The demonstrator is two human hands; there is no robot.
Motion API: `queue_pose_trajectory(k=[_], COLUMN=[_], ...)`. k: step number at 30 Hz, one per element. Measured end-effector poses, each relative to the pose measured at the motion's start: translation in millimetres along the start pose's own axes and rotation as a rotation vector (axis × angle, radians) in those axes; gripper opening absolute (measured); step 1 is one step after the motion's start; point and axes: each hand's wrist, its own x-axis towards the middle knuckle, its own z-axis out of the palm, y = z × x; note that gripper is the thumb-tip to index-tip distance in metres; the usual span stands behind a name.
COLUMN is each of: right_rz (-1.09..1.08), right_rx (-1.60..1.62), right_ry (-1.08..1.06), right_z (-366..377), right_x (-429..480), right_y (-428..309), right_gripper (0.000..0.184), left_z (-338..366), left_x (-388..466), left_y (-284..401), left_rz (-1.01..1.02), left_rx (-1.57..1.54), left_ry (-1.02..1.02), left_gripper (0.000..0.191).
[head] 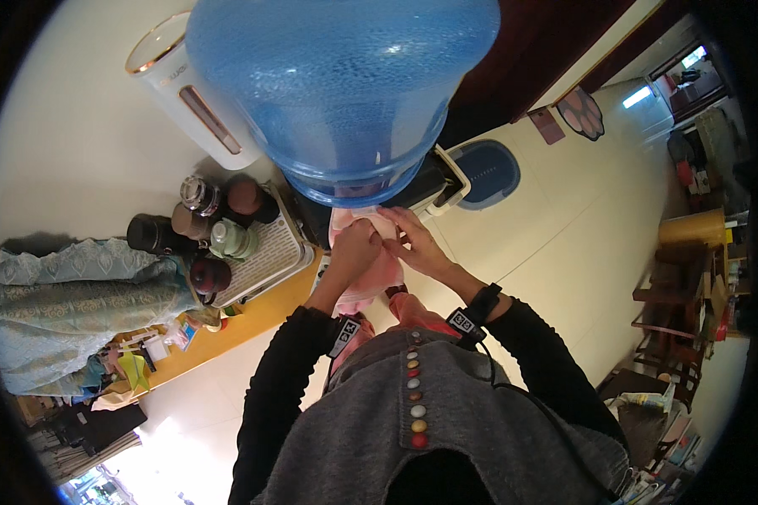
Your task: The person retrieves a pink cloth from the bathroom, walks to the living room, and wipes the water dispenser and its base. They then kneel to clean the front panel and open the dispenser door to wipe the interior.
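Note:
A pink cloth [379,274] hangs between my hands, just below the base of a large blue water bottle [354,95]. My left hand [355,248] has its fingers closed on the cloth. On the other side, my right hand [417,242] pinches the cloth between thumb and fingers, with its fingertips near the bottle's lower rim. The part of the cloth behind the bottle's rim is hidden. Which of the hands bears more of the cloth's weight cannot be told.
A white electric pot [192,95] stands beside the bottle. Left of my hands, flasks and cups stand around a slotted tray [259,259] on a yellow tabletop [227,334]. A blue basin [489,173] lies on the floor. Wooden chairs [676,303] stand at the far right.

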Motion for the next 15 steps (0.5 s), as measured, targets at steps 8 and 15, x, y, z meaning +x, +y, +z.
queue_pose_trajectory(k=[8,15], right_rz=[0.018,0.014], right_rx=[-0.024,-0.061], right_ry=[0.319,0.42], right_z=[-41.4,-77.9], right_x=[-13.7,-19.7], right_y=[22.5,37.9], right_gripper=[0.058,0.053], left_z=[39.4,67.0], left_x=[42.6,90.4], left_y=[43.0,68.0], left_rz=[-0.021,0.022], left_rx=[-0.061,-0.078], left_ry=[-0.077,-0.153], left_gripper=[0.027,0.037])
